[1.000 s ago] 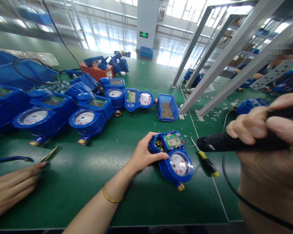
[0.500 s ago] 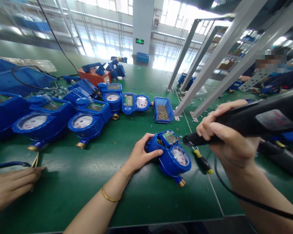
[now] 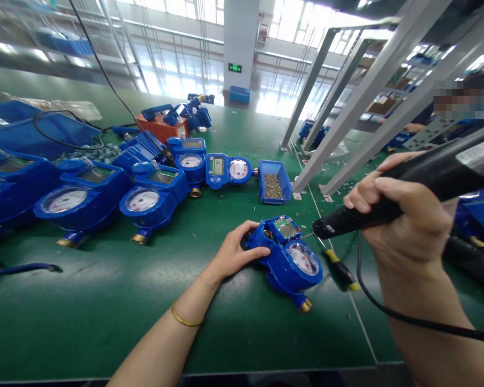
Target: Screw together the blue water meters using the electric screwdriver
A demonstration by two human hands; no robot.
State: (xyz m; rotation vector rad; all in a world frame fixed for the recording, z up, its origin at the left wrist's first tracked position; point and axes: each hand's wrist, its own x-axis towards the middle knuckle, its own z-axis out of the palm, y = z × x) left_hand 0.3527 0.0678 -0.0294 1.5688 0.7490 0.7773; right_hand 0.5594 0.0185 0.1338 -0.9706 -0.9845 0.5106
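Note:
My left hand (image 3: 242, 251) is closed round the upper left side of a blue water meter (image 3: 280, 271). The meter lies on the green bench with its cover off, baring a circuit board (image 3: 285, 228) with a small display and some wires. In my right hand (image 3: 411, 212) is a black electric screwdriver (image 3: 439, 172), its cord hanging below. The tool's nose is held just right of the meter's board, apart from it. A hand screwdriver (image 3: 342, 270) with a yellow and black handle lies beside the meter, under the tool.
Several blue meters (image 3: 155, 199) stand in a line on the left. A blue bin (image 3: 285, 189) holds small screws (image 3: 273, 186). Blue-handled pliers (image 3: 28, 267) lie far left. Grey metal posts (image 3: 363, 80) rise from the bench. Another person (image 3: 463, 102) is at the far right.
Another person's hand at the far left has left the view. My right hand has drawn the electric screwdriver slightly right, away from the meter. My left hand keeps its hold; the view has shifted slightly.

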